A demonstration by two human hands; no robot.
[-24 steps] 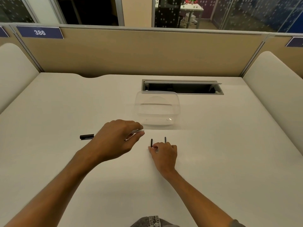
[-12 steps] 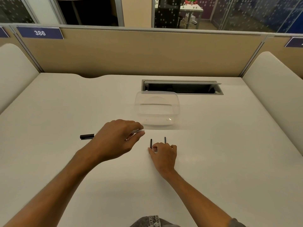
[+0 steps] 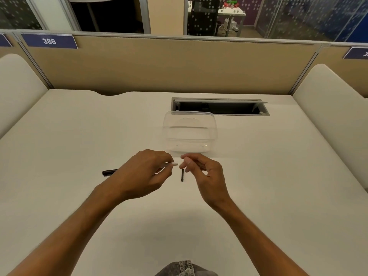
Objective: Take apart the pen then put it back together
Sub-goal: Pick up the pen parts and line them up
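My left hand (image 3: pixel 145 174) is closed around the white pen barrel (image 3: pixel 174 163), whose open end pokes out to the right. My right hand (image 3: pixel 205 172) is raised just right of that end, with thumb and forefinger pinched on a small pale pen part that is too small to identify. The fingertips are a few centimetres from the barrel's end. A thin black pen piece (image 3: pixel 182 175) lies on the white desk (image 3: pixel 278 176) below the gap between my hands. The black cap (image 3: pixel 109 172) lies on the desk to the left, partly behind my left hand.
A clear plastic container (image 3: pixel 189 132) stands just beyond my hands. Behind it is an open cable slot (image 3: pixel 219 106) in the desk. A tan partition (image 3: pixel 169 66) closes off the back, with padded side panels left and right.
My right hand has lifted off the desk and moved up towards the barrel's end. Only one of the two thin black pieces still shows. My left hand has barely moved.
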